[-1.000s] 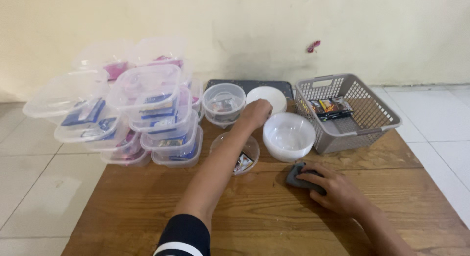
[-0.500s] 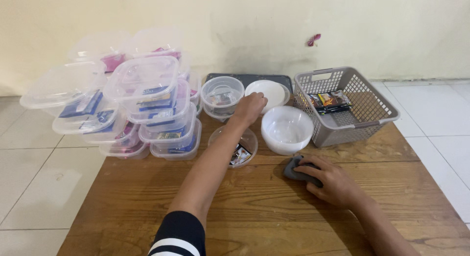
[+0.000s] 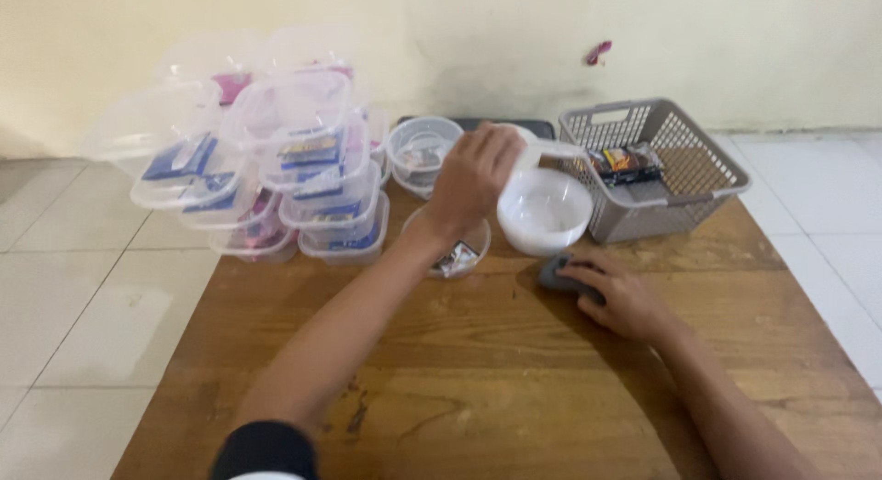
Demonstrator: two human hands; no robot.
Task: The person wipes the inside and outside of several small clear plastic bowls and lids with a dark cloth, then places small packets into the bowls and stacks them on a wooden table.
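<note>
A round white lid is gripped by the fingers of the left hand and held tilted above the white bowl (just beside the grey basket). A dark grey cloth is pressed to the wooden table under the closed right hand.

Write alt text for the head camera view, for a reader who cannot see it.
A person's left hand lifts a white round lid above a white bowl on a wooden table, while the right hand rests on a small grey object. Stacked clear containers stand left, a grey basket right.
</note>
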